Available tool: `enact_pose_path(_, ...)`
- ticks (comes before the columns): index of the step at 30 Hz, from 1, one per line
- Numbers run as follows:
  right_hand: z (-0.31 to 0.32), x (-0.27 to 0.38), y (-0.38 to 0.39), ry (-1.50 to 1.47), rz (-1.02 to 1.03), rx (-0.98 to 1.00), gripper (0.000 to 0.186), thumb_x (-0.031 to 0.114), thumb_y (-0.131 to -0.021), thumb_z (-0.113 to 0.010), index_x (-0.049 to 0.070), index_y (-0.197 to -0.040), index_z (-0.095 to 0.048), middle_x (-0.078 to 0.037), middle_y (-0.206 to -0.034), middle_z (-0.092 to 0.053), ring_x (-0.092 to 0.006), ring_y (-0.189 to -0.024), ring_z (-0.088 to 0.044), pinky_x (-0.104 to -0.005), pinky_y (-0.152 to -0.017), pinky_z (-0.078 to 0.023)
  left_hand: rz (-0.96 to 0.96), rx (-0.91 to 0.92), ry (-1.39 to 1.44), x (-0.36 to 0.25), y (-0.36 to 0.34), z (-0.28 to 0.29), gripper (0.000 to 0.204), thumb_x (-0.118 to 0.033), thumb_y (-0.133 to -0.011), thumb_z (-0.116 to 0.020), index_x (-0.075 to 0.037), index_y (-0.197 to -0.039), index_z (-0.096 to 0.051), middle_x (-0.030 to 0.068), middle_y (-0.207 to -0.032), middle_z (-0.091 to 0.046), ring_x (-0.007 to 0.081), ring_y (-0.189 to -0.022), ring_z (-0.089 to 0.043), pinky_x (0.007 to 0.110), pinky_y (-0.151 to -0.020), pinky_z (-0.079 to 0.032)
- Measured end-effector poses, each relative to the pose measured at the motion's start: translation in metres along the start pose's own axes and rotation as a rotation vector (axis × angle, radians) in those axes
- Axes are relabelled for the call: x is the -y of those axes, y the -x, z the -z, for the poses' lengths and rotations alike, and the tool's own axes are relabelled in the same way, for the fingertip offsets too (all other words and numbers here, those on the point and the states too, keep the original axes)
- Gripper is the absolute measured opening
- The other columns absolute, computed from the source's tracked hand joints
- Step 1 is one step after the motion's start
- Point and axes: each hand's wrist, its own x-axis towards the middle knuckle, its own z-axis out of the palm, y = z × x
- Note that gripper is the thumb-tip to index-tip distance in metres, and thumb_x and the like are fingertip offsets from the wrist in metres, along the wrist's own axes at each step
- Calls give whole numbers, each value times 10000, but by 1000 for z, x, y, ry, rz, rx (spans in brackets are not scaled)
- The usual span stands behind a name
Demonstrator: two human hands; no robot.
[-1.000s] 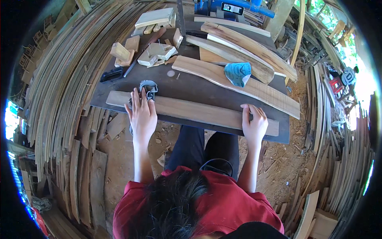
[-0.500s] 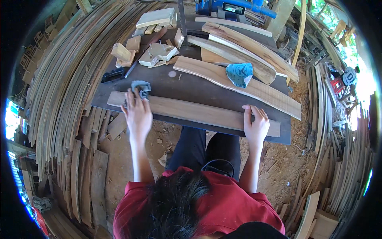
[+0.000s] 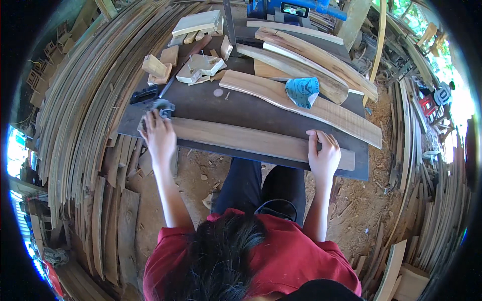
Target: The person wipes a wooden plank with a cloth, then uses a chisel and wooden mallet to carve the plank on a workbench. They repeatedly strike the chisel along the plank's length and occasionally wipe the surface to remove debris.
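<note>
A dark-topped table point(image 3: 211, 106) filled the middle of the view. Along its near edge lay the task's thing, a long straight board point(image 3: 241, 135), flat, running left to right between the hands. Beyond it, apart, was a curved plank point(image 3: 256, 88). The right hand point(image 3: 324, 154) rested on the board near its right end, thumb apart from the fingers; whether they pinched an edge could not be told. The left hand point(image 3: 160, 138) was at the opposite end, fingers slightly spread and blurred, against a crumpled grey-blue wad point(image 3: 163, 106); how firmly it held this was unclear. A blue-green abrasive sheet point(image 3: 302, 91) lay on the curved plank.

The step in hand looked like rubbing the board's face, at its left end. A further stroke would call for the wad kept flat and the right hand steadying the board.
</note>
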Motion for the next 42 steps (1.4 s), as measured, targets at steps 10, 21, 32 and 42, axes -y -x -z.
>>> enact_pose_path(10, -2, -1, 1, -6, 13, 3, 102, 130, -837, -581, 82, -801, -663, -63, -763, -660, -253, -681, -600, -348, -646, -471, 42, 0, -15, 22, -21, -3, 530, -305, -962, -255, -14, -1405, -276, 178, -1473, -246, 305, -1385, -185, 575, -1093, -82)
enact_pose_path(21, -1, 1, 0, 8, -6, 11, 99, 123, -835, -585, 80, -794, -664, -69, -745, -655, -254, -666, -597, -346, -634, -469, -263, -17, 122, -45, 59, -5, 514, -262, -948, -305, 13, -1383, -310, 203, -1453, -268, 314, -1375, -210, 531, -1105, -116)
enact_pose_path(32, -2, 1, 0, 5, 14, 2, 97, 121, -834, -584, 81, -797, -665, -72, -754, -658, -256, -681, -605, -348, -639, -473, 60, -31, 60, 31, -26, -12, 551, -332, -962, -264, 0, -1401, -271, 183, -1471, -246, 313, -1384, -178, 565, -1095, -74)
enact_pose_path(42, -1, -1, 1, 16, -8, 14, 105, 122, -838, -578, 80, -801, -666, -74, -763, -661, -259, -687, -606, -352, -647, -475, -74, -62, 67, -14, 16, -5, 532, -278, -948, -290, 36, -1377, -303, 211, -1445, -285, 325, -1368, -226, 535, -1102, -138)
